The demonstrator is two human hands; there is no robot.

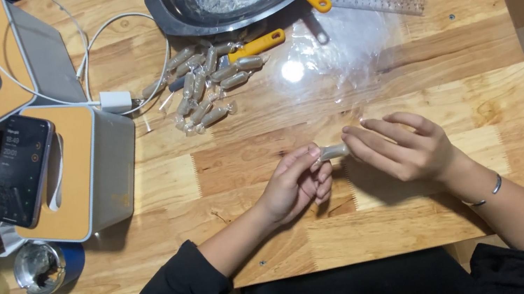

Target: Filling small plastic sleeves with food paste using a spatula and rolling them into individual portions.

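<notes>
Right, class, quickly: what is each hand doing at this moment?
Left hand: fingers pinched shut on one end of the small wrapped candy.
Right hand: fingers pinched shut on the candy's other end.

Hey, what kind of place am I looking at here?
Probably a home or small-shop table used for hand-wrapping sweets: a pile of wrapped candies, a metal basin with a knife, and both hands twisting a wrapped candy.

glossy varnished wood table (406,73), shiny metal bowl (181,4), clear crinkly plastic wrapper (334,151)
</notes>
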